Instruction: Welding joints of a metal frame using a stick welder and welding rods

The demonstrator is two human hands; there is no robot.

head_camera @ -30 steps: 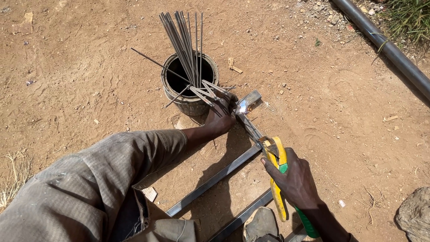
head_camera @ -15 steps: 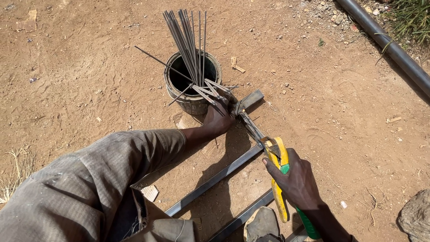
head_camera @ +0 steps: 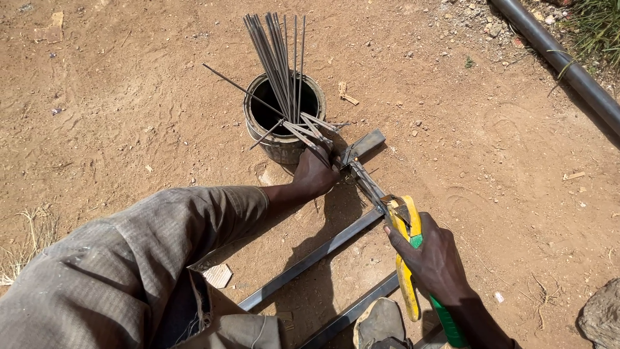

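My left hand [head_camera: 314, 173] grips a bunch of thin grey metal rods [head_camera: 309, 130] fanned out beside a dark metal can [head_camera: 282, 143]. More rods [head_camera: 278, 55] stand upright in the can. My right hand [head_camera: 434, 256] is closed on the yellow handles of a pair of shears [head_camera: 403, 240]. The shears' long metal jaws [head_camera: 363, 178] reach up to the rod ends at my left hand. A flat steel bar [head_camera: 310, 258] lies under both hands, its end [head_camera: 365, 143] beside the can.
A second steel bar [head_camera: 352, 313] lies parallel near my foot. A dark pipe [head_camera: 568, 68] crosses the top right corner, next to grass. A rock [head_camera: 600, 317] sits at the bottom right. Bare reddish dirt with small pebbles surrounds everything.
My left hand has shifted slightly along the rods near the can. My right hand keeps its hold on the shears.
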